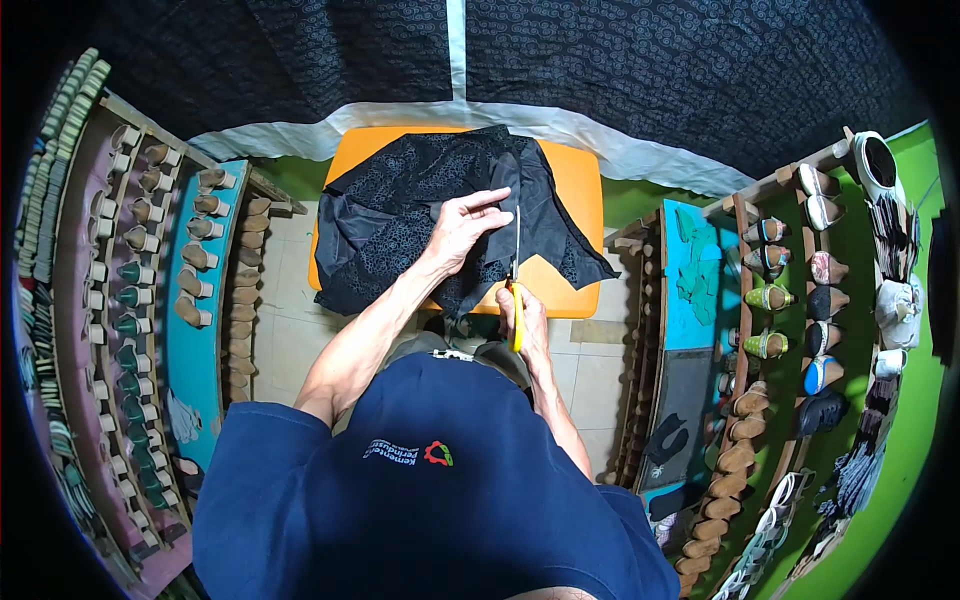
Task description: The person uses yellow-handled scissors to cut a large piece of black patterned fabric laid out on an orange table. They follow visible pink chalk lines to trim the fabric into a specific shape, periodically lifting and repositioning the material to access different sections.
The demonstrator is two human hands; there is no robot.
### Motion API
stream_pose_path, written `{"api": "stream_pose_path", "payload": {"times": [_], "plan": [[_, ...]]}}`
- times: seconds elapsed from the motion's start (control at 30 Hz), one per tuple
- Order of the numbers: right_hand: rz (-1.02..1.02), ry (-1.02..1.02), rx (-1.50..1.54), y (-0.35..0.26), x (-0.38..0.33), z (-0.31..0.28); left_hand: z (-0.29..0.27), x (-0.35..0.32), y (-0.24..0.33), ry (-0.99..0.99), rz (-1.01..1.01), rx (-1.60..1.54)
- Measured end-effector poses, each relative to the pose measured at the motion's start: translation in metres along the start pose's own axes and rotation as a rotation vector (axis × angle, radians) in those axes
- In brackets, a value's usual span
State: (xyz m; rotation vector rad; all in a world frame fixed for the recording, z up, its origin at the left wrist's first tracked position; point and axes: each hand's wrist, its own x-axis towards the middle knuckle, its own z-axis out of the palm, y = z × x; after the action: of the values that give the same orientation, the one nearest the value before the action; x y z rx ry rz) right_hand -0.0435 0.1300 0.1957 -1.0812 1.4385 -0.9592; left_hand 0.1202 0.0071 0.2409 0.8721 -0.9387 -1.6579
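A large piece of black patterned fabric [400, 200] lies loosely bunched over an orange table [588, 190], some of it hanging past the edges. My right hand [530, 322] grips scissors [516, 320] by their yellow handles, the blades pointing away from me over the cloth. Close to the left of the blades, my left hand [462, 232] holds the fabric between thumb and fingers. A plain, smoother dark section of cloth [540, 215] shows around the scissors. How far the blades are parted is too small to tell.
Wooden racks with shoe lasts [195, 255] stand on the left. More racks on the right carry shoes [770, 295] and lasts [735, 460]. Green scraps [697, 265] lie on a blue surface at right. A dark patterned curtain [650, 80] hangs behind the table.
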Motion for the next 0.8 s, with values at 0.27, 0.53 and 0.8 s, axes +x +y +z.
{"api": "stream_pose_path", "payload": {"times": [0.27,0.53,0.8], "plan": [[0.051,-0.045,-0.025,-0.016,-0.002,-0.002,0.004,-0.009,-0.001,-0.009,-0.009,0.042],[0.068,0.011,-0.003,-0.01,0.002,-0.002,0.012,-0.013,-0.009,0.025,-0.028,0.058],[0.118,0.046,-0.048,-0.018,0.001,-0.005,0.011,-0.013,-0.008,0.011,-0.02,0.1]]}}
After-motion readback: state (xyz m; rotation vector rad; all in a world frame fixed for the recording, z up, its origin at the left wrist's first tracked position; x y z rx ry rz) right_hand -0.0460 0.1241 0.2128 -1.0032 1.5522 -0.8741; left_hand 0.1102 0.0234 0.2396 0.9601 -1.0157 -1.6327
